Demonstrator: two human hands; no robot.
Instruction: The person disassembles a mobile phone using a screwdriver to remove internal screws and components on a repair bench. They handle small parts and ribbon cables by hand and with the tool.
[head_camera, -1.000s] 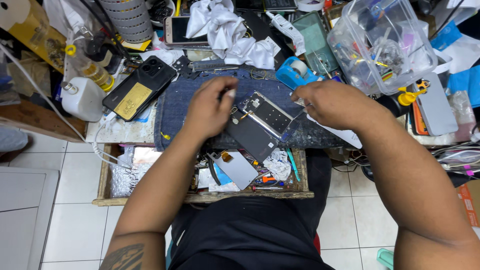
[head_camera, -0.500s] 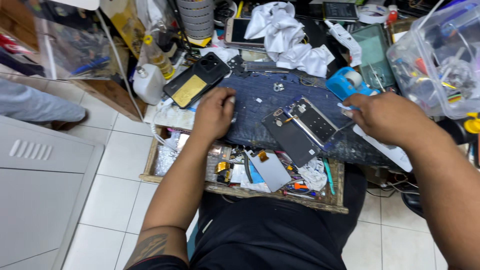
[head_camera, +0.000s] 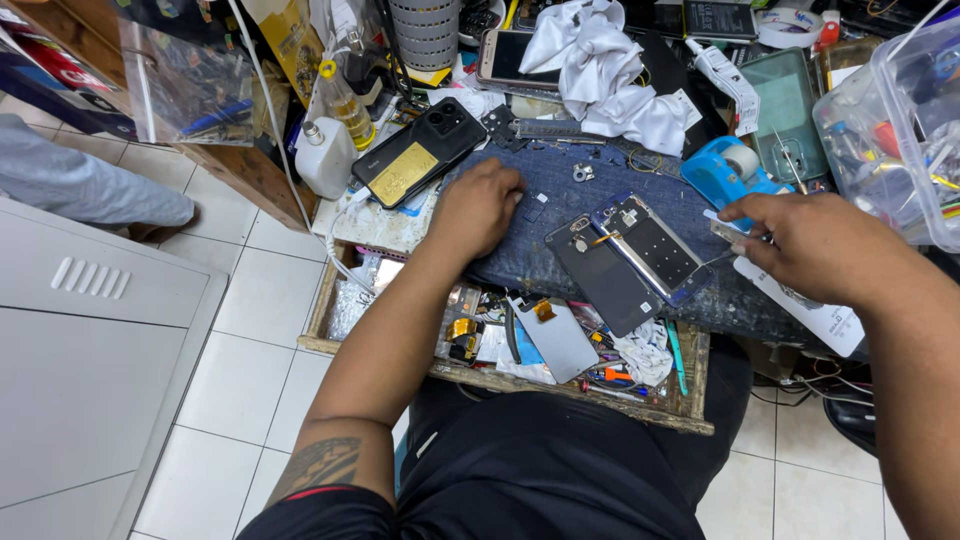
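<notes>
Right hand (head_camera: 815, 245) is pinching a small flat metal piece (head_camera: 728, 231) between thumb and fingertips, just off the right end of the opened phone (head_camera: 652, 243). Left hand (head_camera: 478, 208) is resting knuckles-up with fingers curled on the denim mat (head_camera: 560, 215), near its left edge; whether it is pinching anything cannot be told.

The opened phone is lying diagonally at the mat's middle, back removed, blue frame showing, a dark plate with rows of dots over its body and a camera cluster at its upper end. A detached dark panel (head_camera: 600, 280) is lying touching its lower-left side.

Judgement: the phone is looking light and stiff but fragile with its insides exposed; it is best held by the long frame edges, keeping off the open face.

1 black phone with a gold patch (head_camera: 420, 155) is sitting beyond the mat's left corner.
</notes>
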